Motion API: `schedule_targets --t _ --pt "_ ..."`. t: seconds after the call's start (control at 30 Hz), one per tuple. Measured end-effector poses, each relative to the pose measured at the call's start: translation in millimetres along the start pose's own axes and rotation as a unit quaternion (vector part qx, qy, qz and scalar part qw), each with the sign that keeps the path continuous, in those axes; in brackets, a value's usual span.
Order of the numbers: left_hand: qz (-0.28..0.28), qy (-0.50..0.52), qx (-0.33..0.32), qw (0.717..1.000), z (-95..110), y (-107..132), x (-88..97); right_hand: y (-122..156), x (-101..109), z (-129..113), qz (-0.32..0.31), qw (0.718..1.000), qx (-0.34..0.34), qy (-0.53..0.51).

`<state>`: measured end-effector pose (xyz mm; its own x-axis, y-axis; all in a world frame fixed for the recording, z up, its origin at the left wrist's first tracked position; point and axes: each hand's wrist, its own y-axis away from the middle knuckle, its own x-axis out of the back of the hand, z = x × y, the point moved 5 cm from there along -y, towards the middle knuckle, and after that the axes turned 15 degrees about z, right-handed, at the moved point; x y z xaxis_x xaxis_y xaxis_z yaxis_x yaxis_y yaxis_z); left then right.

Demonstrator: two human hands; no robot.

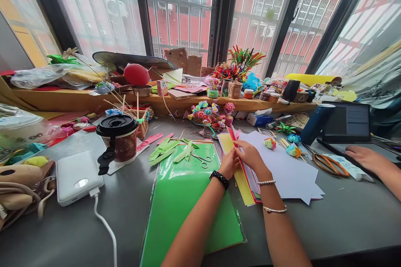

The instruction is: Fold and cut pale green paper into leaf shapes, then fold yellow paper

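Fingers [235, 153] seemingly pinching paper stack [242, 175]

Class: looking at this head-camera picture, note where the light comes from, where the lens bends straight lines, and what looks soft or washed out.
Head view: daylight enters through the windows behind the desk, washing out the upper panes; window frames bow outward near the edges, a wide-lens distortion; the hands on the coloured paper stack are sharp and evenly lit, with faint shadows.
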<state>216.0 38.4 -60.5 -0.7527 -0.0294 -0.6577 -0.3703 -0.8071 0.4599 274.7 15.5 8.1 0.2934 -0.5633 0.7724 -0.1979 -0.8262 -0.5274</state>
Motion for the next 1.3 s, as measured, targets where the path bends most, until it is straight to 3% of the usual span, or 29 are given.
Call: schedule_targets --t 0.3,0.63,0.93,1.3 --pt "-0.003 0.005 0.005 1.0 2.0 -0.5 -0.6 0.9 0.8 -1.3 0.0 1.0 0.012 -0.013" --pt "-0.017 -0.003 0.013 1.0 2.3 -2.4 -3.2 -1.7 2.8 -1.3 0.052 0.997 0.028 -0.049" --pt "-0.027 -0.004 0.013 1.0 2.2 -2.2 -3.5 -1.8 2.0 0.8 0.062 0.997 0.02 -0.048" --pt "0.043 -0.036 -0.032 0.998 1.4 -6.5 1.1 -0.7 0.7 -1.5 0.045 0.999 0.005 -0.02"
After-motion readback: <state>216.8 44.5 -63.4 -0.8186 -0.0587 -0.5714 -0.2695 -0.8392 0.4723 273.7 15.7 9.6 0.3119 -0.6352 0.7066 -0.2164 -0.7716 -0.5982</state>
